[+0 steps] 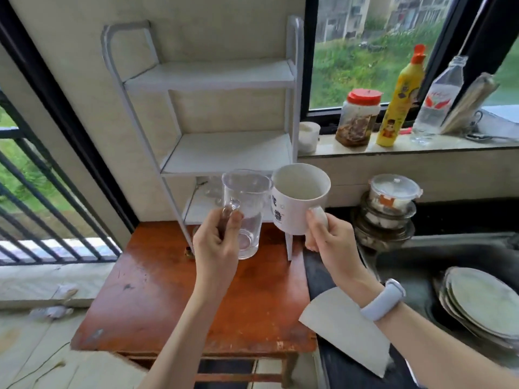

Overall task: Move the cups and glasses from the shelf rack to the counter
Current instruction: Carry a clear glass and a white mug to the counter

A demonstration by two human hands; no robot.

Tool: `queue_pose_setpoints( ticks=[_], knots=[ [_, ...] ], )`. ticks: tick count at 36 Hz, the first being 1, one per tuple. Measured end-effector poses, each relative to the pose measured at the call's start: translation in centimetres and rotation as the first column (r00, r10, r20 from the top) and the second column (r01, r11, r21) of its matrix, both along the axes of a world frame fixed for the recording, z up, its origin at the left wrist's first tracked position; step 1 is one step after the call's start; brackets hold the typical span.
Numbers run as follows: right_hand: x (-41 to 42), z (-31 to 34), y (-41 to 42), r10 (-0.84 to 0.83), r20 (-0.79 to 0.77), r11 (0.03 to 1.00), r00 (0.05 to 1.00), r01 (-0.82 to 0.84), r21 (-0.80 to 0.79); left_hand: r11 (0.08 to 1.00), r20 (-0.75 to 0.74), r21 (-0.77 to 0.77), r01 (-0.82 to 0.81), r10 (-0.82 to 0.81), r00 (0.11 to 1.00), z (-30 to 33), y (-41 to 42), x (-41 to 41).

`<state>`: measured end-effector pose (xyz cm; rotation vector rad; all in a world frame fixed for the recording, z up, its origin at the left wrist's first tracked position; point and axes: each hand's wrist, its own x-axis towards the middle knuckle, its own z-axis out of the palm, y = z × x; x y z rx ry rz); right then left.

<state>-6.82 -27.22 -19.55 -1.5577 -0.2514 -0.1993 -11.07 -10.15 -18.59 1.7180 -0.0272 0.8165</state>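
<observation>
Both hands are loaded at once, so neither is free to catch a slip. The left hand [217, 242] grips the glass mug [243, 214] by its handle alone, fingers curled round it with the thumb on top. The mug hangs upright in the air in front of the rack's [202, 80] lowest shelf, above the far part of the red-brown surface [168, 299]. The right hand [323, 234] holds the white cup [300, 197] the same way, fingers wrapped round its handle and the thumb pressed on the handle's upper curve; the mouth of the cup tips toward the camera.

The two vessels sit side by side, and their rims look to be touching or nearly so. A knock between glass and ceramic is the likeliest mishap, and it could chip the glass mug if the hands swing together. The white cup also hangs just in front of the rack's right front leg [289, 247], so a careless pull down or to the right could strike it and rock the light frame. More glassware [212, 186], blurred, appears to stand on the lowest shelf behind the mug, and a jolt to the rack could tip it.

Both forearms reach forward from the near edge, wrists roughly level. The right wrist wears a pale band [383, 299]. To the right lies the dark sink [407, 265] with stacked plates [483, 301], a poor place to set down.
</observation>
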Motion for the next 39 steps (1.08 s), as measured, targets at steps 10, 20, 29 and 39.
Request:
queue_pose_setpoints(
  ticks=[10,20,29,39],
  knots=[
    [-9.6,-2.6,-18.1,-0.323,-0.067,0.937,0.944,0.308,-0.163,0.955,-0.099,0.013,0.296,-0.293,0.951,-1.9,-16.8,-3.5],
    [-23.7,-3.1,-38.8,-0.688,-0.097,0.719,0.719,0.658,-0.223,0.733,-0.092,0.005,0.681,-0.677,0.73,-2.3,-40.5,-9.8],
    [-36.7,-3.5,-52.8,-0.949,-0.109,0.313,0.294,0.907,-0.283,0.351,-0.114,-0.019,0.936,-0.931,0.346,-2.9,-60.2,-16.3],
    [-47.4,-4.1,-66.3,-0.975,-0.157,-0.101,-0.157,0.942,-0.319,0.011,-0.185,0.013,1.0,-0.983,0.013,-4.4,-81.6,-23.9]
  ],
)
